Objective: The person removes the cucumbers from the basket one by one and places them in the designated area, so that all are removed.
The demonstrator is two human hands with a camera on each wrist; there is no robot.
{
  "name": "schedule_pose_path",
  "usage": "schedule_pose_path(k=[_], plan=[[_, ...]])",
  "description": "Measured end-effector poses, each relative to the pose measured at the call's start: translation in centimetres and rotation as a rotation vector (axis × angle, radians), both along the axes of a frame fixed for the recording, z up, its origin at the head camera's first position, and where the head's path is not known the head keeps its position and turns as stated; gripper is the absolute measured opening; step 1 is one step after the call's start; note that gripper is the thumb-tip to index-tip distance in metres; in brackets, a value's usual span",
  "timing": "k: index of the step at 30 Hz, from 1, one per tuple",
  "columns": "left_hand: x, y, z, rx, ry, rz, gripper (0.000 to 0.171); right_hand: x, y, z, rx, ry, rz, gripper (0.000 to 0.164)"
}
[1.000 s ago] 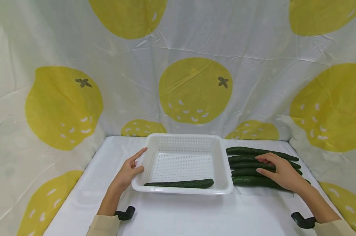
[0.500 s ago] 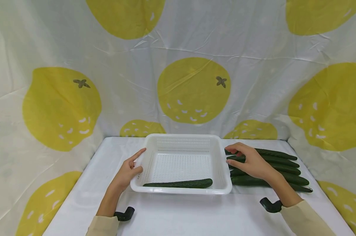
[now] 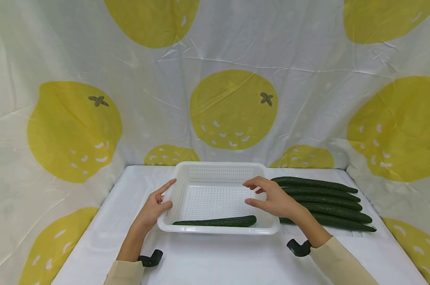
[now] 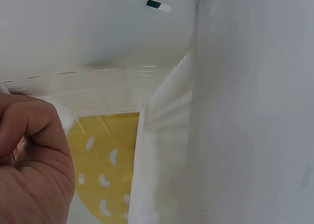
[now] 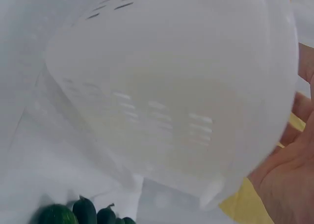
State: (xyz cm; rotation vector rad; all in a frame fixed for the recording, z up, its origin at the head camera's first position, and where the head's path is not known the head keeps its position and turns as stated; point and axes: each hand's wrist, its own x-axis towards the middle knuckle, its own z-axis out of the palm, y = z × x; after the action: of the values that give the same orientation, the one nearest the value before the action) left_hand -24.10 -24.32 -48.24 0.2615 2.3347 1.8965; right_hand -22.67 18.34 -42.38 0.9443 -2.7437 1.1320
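Note:
A white perforated plastic basket [image 3: 218,230] stands mid-table, with one dark green cucumber [image 3: 215,222] lying along its near side. My left hand [image 3: 152,208] grips the basket's left rim; its curled fingers also show beside the basket wall in the left wrist view. Over the basket's right side hovers my right hand [image 3: 273,198], thumb and fingers apart and nothing held. In the right wrist view that hand [image 5: 289,170] is partly hidden behind the basket wall [image 5: 171,86]. Several cucumbers [image 3: 337,211] lie side by side on the table right of the basket, partly covered by my right hand and wrist.
A white cloth [image 3: 218,261] covers the table. Behind it and at both sides hangs a curtain [image 3: 307,99] printed with yellow fruit. Black bands [image 3: 151,259] sit on both wrists.
My right hand has moved left, from above the cucumbers to over the basket's right side, carrying nothing. My left hand, the basket and the cucumber in it have stayed in place.

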Motion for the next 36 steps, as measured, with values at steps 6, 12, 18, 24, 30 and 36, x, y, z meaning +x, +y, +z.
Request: schedule_pose_path(k=[6,12,18,24,30,36], plan=[[-0.1,0.1,0.0,-0.002,-0.011,0.005,0.080,-0.2,-2.5,-0.5,-0.002,-0.029,0.063,0.049],[-0.1,0.2,0.2,-0.017,-0.003,0.007,0.079,-0.4,-4.6,-0.8,0.013,-0.044,0.107,0.050],[-0.3,0.2,0.4,-0.006,0.019,-0.009,0.078,-1.0,-6.1,-1.3,0.010,-0.052,0.136,0.048],[-0.2,0.2,0.5,0.028,0.008,-0.029,0.080,-1.3,-7.2,-2.2,0.053,-0.138,0.171,0.048],[-0.1,0.0,0.5,0.026,0.012,-0.027,0.080,-1.2,-8.2,-2.8,0.164,-0.169,0.196,0.051],[0.2,-0.1,0.5,0.036,-0.003,-0.022,0.080,-0.8,-9.0,-3.5,0.291,-0.211,0.174,0.051]])
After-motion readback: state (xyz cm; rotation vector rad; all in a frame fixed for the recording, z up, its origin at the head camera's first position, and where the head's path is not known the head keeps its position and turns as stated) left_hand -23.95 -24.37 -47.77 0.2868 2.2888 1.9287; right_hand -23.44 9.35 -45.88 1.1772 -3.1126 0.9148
